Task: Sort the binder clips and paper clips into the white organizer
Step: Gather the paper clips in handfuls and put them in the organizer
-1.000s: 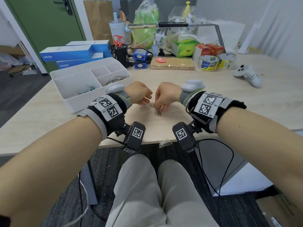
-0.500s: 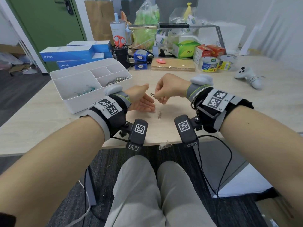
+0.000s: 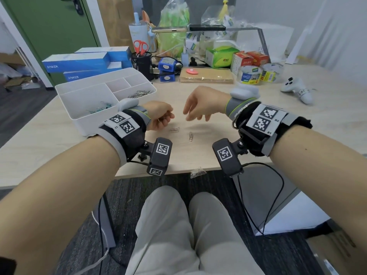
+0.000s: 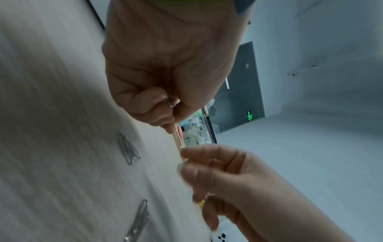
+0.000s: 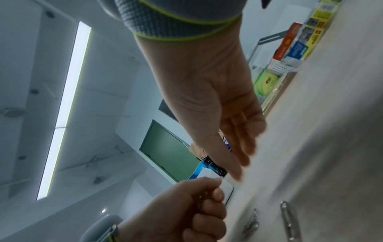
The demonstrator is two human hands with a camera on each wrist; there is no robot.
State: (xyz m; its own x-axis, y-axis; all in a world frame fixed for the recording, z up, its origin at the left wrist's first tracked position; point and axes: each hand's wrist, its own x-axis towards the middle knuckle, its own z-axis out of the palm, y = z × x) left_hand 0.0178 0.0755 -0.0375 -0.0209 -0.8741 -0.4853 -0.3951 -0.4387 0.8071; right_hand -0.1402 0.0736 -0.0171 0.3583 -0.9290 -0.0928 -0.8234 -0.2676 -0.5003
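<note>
The white organizer (image 3: 83, 124) sits at far left on the surface (image 3: 218, 120), paper clips in a rear compartment. The left hand (image 3: 158, 118) curls around paper clips (image 4: 168, 102). Two loose clips (image 3: 174, 129) lie between the hands. The right hand (image 3: 200, 105) hovers, fingers spread.

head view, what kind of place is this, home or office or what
Most likely an office or lab workroom. A light wood desk carries stationery clutter: a mesh pen cup with scissors, tape rolls and stacked blue Anker boxes. The left wrist view shows a lit green exit sign by a door.
</note>
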